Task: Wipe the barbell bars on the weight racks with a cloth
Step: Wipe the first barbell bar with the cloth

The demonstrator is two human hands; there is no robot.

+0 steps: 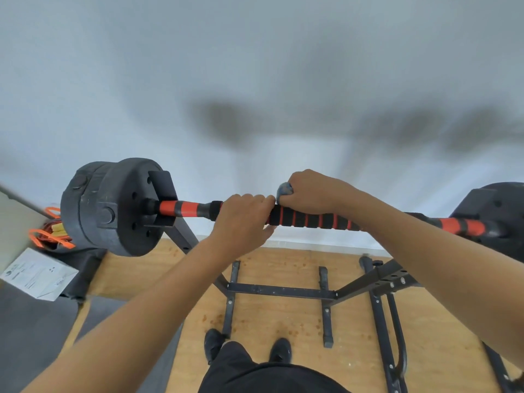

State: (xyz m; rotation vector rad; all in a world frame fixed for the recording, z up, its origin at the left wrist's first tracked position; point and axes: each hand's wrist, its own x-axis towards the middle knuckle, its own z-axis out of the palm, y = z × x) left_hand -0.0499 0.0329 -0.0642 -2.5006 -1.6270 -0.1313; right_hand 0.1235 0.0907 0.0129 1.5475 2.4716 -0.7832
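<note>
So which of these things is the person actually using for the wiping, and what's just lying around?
In use:
- barbell bar, gripped by the left hand
- blue cloth, bunched in the right hand
- rack holding the bar

Lying about:
- grey box on the floor, left
- orange straps behind the left weight plates

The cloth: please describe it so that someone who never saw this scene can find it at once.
Find the long black-and-orange barbell bar lying across the rack, with dark weight plates at its ends. Two bare hands sit on its middle; look at the right hand. The cloth is the small blue-grey wad peeking from that fist, the only blue thing on the bar.
</note>
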